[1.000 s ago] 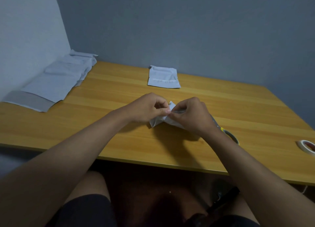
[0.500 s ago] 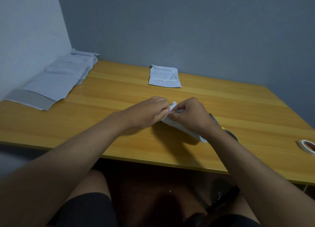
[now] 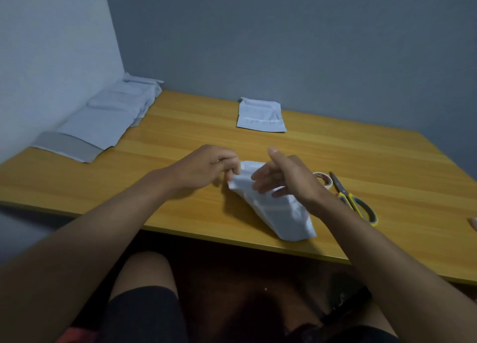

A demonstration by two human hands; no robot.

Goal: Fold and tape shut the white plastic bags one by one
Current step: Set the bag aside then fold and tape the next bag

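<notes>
A white plastic bag (image 3: 281, 213) lies slanted on the wooden table (image 3: 160, 188), its lower end near the front edge. My left hand (image 3: 206, 166) pinches the bag's upper left corner. My right hand (image 3: 284, 175) hovers over the bag's top with fingers spread, thumb up, gripping nothing. A folded white bag (image 3: 260, 115) lies flat at the back of the table. A stack of unfolded white bags (image 3: 103, 118) lies at the far left against the wall. A tape roll (image 3: 324, 179) sits just right of my right hand.
Yellow-handled scissors (image 3: 351, 198) lie right of the tape roll. Another tape roll (image 3: 473, 222) shows at the right frame edge. Walls close in behind and to the left. My legs are under the table's front edge.
My right hand let go of the bag and opened, lifting off it. The bag now lies stretched toward the front edge. The tape roll and scissors came into view.
</notes>
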